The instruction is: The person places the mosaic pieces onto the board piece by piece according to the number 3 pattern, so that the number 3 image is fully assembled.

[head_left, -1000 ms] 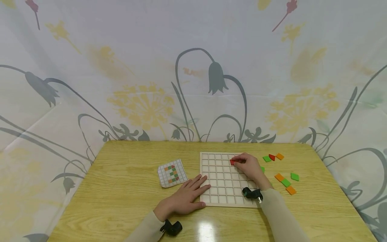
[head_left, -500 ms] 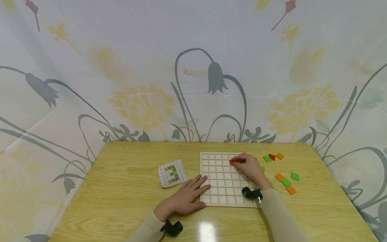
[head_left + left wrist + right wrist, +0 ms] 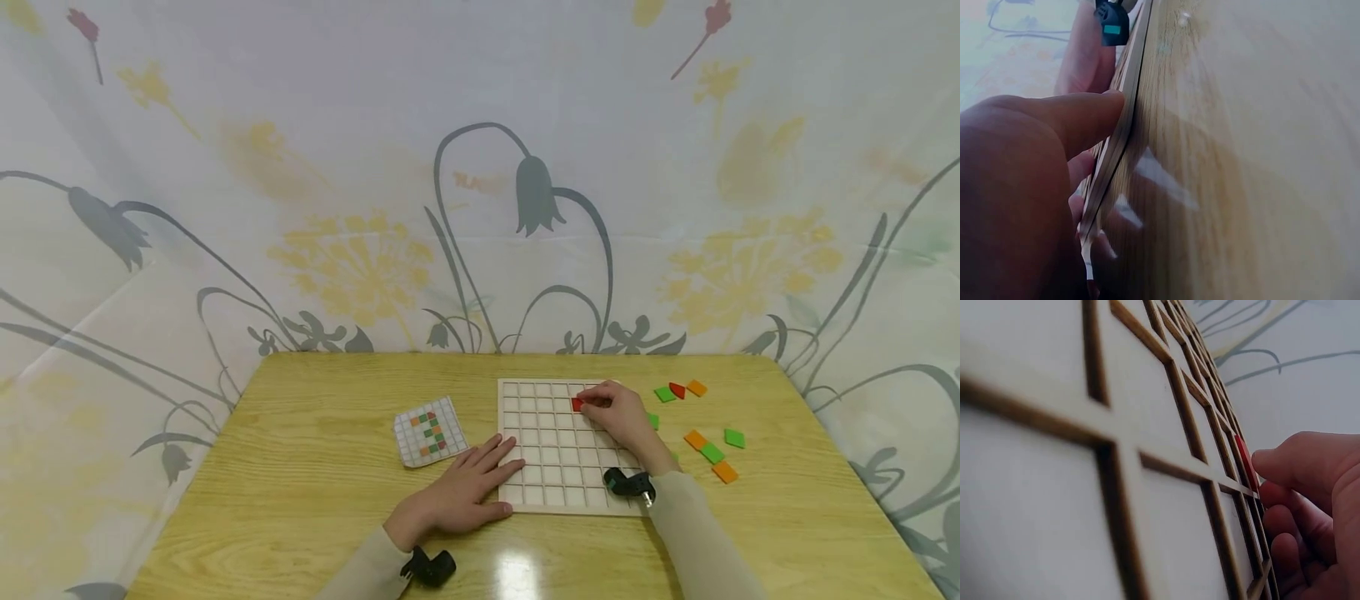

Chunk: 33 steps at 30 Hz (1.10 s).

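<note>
A wooden grid board (image 3: 551, 510) with square recesses lies on the table. My right hand (image 3: 621, 414) is over its upper right part, thumb and fingertips at a small red tile (image 3: 577, 404). In the right wrist view the red tile (image 3: 1246, 461) stands tilted at the grid bars, with the thumb against it and the other fingers curled behind. My left hand (image 3: 457, 492) lies flat with fingers spread across the board's left edge. From the left wrist, its thumb (image 3: 1094, 115) shows resting on the board's front rim.
Left of the board lies a pattern card (image 3: 429, 432) printed with coloured squares. Loose tiles are scattered to the right: an orange tile (image 3: 725, 472), a green tile (image 3: 735, 437), a red piece with a curved side (image 3: 677, 390) and several others. A patterned curtain (image 3: 480, 250) hangs behind the table.
</note>
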### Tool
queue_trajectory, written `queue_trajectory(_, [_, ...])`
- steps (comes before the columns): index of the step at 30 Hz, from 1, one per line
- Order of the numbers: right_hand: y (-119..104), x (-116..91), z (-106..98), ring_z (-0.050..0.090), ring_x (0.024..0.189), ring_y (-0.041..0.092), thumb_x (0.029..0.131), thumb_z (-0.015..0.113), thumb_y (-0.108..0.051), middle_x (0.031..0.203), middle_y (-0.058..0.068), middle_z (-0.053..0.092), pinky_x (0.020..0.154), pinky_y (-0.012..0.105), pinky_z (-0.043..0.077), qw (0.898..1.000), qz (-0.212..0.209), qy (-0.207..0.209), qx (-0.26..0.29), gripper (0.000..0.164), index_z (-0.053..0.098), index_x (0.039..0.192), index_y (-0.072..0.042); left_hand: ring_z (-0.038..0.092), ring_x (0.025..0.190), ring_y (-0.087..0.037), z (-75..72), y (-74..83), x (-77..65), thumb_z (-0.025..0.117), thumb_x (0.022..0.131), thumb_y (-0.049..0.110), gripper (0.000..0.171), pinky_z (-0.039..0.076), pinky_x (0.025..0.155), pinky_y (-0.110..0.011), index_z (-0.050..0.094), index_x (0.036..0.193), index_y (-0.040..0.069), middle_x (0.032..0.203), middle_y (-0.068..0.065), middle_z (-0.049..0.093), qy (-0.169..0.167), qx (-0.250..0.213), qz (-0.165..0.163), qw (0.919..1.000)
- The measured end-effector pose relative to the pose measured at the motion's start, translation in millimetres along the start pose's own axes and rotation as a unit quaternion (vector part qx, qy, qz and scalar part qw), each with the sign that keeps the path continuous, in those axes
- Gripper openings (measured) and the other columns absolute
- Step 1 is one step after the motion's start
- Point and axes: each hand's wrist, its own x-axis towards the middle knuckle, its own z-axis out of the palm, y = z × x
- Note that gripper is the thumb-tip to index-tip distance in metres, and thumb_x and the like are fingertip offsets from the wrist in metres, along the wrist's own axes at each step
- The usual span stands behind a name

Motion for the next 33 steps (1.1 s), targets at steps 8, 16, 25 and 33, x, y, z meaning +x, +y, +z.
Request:
queue_trajectory(8, [2, -2, -6, 0.062, 0.087, 0.02, 0.091, 0.071, -0.006, 0.102, 0.008, 0.069, 0.074, 0.03, 0.051, 1.0, -0.024, 0.012, 0.005, 0.017, 0.077, 0.107, -0.005, -0.003, 0.152, -0.021, 2.8, 0.0, 0.0, 0.045, 0.104, 0.045, 0.064, 0.015, 0.117, -0.055, 0.023, 0.16, 0.023, 0.168, -0.001, 0.003, 0.0, 0.001, -0.008, 1.0])
queue_trajectory(16, [0, -4, -22, 0.062, 0.09, 0.022, 0.094, 0.068, -0.006, 0.102, 0.008, 0.068, 0.077, 0.03, 0.053, 0.999, -0.03, 0.003, 0.013, 0.021, 0.073, 0.114, -0.002, -0.003, 0.152, -0.021, 1.5, 1.0, 0.1, 0.045, 0.104, 0.045, 0.064, 0.015, 0.117, -0.055, 0.023, 0.16, 0.023, 0.168, -0.001, 0.003, -0.001, 0.0, -0.008, 1.0])
queue_trajectory(25, [3, -10, -42, 0.061, 0.088, 0.024, 0.094, 0.068, -0.003, 0.103, 0.011, 0.068, 0.077, 0.033, 0.053, 0.998, -0.051, 0.017, -0.018, 0.02, 0.072, 0.113, 0.001, -0.003, 0.152, -0.019, 0.7, 0.0, 1.6, 0.045, 0.104, 0.045, 0.064, 0.015, 0.118, -0.054, 0.023, 0.16, 0.024, 0.168, 0.0, 0.003, -0.002, 0.004, -0.011, 0.9999])
queue_trajectory(33, [14, -28, -62, 0.062, 0.089, 0.025, 0.094, 0.066, -0.003, 0.106, 0.014, 0.068, 0.073, 0.033, 0.054, 0.997, -0.042, 0.037, -0.061, 0.019, 0.073, 0.112, 0.0, -0.002, 0.152, -0.021, 0.0, 1.8, -0.2, 0.045, 0.104, 0.045, 0.064, 0.015, 0.117, -0.055, 0.024, 0.16, 0.022, 0.168, -0.002, 0.004, -0.004, 0.001, -0.008, 1.0])
